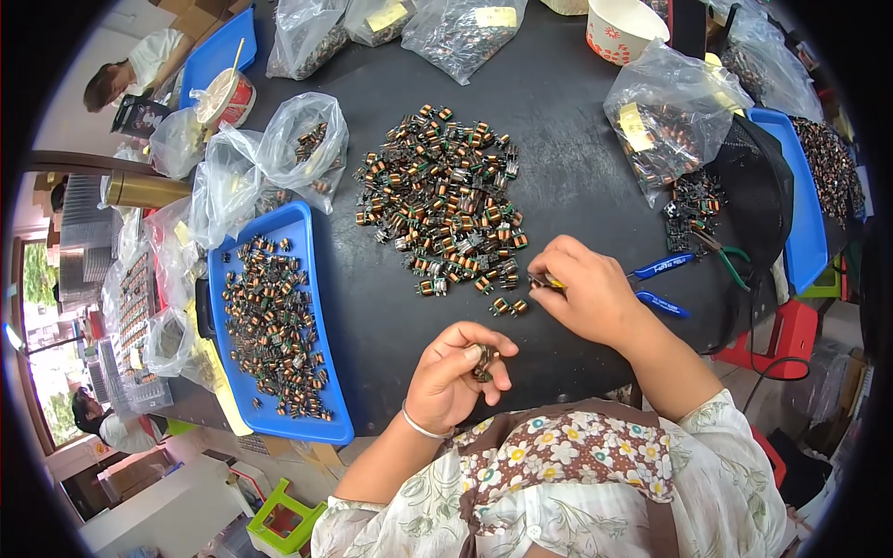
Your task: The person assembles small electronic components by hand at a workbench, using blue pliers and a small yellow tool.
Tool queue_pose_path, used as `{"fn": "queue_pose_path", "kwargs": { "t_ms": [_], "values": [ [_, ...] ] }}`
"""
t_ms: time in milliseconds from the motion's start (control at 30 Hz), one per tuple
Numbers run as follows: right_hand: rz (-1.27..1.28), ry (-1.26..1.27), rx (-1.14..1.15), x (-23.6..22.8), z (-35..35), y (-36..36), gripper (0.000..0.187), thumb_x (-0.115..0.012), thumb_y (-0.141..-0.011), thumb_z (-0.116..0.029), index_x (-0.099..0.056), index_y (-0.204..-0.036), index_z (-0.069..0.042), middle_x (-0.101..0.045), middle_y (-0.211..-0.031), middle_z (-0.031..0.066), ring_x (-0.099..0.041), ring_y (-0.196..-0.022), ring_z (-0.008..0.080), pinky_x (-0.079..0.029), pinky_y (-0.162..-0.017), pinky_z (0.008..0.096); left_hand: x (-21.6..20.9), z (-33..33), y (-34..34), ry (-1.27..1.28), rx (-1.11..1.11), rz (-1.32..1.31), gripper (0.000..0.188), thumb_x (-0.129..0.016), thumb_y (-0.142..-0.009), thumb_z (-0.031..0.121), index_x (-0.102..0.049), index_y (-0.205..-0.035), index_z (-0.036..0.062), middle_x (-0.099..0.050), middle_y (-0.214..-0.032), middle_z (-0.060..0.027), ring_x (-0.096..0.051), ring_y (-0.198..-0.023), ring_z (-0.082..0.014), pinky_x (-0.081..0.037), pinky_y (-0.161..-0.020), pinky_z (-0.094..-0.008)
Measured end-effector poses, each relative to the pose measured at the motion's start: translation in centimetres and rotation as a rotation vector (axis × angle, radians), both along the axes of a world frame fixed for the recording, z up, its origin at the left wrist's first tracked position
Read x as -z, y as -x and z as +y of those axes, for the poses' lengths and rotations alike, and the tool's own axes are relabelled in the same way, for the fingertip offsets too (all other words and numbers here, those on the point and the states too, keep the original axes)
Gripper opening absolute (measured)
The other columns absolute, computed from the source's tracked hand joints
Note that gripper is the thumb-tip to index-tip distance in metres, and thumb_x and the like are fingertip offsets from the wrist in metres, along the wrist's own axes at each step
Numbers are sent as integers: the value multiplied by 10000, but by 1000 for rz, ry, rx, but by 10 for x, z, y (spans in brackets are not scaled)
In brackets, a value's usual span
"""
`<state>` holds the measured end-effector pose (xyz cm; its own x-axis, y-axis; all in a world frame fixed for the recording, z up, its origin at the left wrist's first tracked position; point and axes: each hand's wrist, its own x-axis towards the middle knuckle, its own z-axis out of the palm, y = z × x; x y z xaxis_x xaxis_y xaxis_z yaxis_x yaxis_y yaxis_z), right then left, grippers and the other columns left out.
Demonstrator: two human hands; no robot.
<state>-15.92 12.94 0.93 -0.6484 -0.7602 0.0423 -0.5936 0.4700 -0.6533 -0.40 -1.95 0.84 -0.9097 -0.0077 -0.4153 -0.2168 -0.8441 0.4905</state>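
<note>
My left hand (456, 372) is closed, with its thumb and fingers round a small copper-wound coil part (482, 365). To its upper right, my right hand (591, 293) grips pliers with two spread blue handles (662, 267) that stick out past the hand's right side. The tool's dark tip points left, partly covered by my fingers. Just left of that tip lie a few loose coil parts (507, 307). Beyond both hands spreads a large heap of similar coils (442, 200), copper, black and green, on the black table (567, 139).
At the left a blue tray (339, 409) holds many coils, beside clear plastic bags (302, 149). Bagged parts (660, 126), green-handled pliers (733, 265) and another blue tray (807, 256) are at the right. A paper bowl (623, 33) stands at the back. Two other people are at the left.
</note>
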Motion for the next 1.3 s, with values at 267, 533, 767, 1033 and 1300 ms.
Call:
{"fn": "queue_pose_path", "kwargs": {
  "t_ms": [267, 533, 767, 1033, 1300],
  "values": [
    [-186, 322, -297, -5, -4, -15, 269, -760, -615, -115, -566, -782, -30, -562, -809, 86, -586, -654, 210, -472, -566, 286, -7, 10, 6, 151, 95, -271, 154, -541, -869, 137, -553, -973, 24, -577, -790, -59, -544, -617, -117, -418, -459, -205],
    [-140, 271, -173, 6, -3, -11, 131, -683, -685, -78, -601, -783, -52, -573, -809, 68, -594, -643, 217, -475, -544, 305, -2, 8, 3, 367, 94, -210, 166, -522, -876, 95, -547, -1020, 16, -594, -843, -72, -543, -625, -96, -415, -460, -180],
    [-58, 63, -217, 2, -3, -15, 181, -690, -655, -92, -554, -771, -60, -555, -810, 50, -590, -675, 226, -474, -561, 329, -3, 10, 0, 446, 95, -197, 183, -537, -859, 54, -546, -1036, 10, -596, -850, -80, -535, -627, -77, -415, -466, -165],
    [-137, -25, -232, 1, -2, -17, 242, -680, -676, -127, -511, -840, -74, -552, -828, 76, -585, -741, 283, -469, -617, 380, -4, 9, -2, 457, 105, -200, 180, -550, -849, 48, -555, -1023, 5, -600, -858, -74, -529, -630, -66, -415, -479, -157],
    [-171, 110, -220, -6, -1, -12, 225, -691, -664, -93, -587, -860, -59, -567, -827, 79, -597, -711, 246, -479, -608, 338, -3, 10, -2, 548, 100, -175, 173, -550, -852, 51, -566, -1019, 10, -611, -869, -65, -514, -628, -52, -395, -490, -147]
  ]
}}
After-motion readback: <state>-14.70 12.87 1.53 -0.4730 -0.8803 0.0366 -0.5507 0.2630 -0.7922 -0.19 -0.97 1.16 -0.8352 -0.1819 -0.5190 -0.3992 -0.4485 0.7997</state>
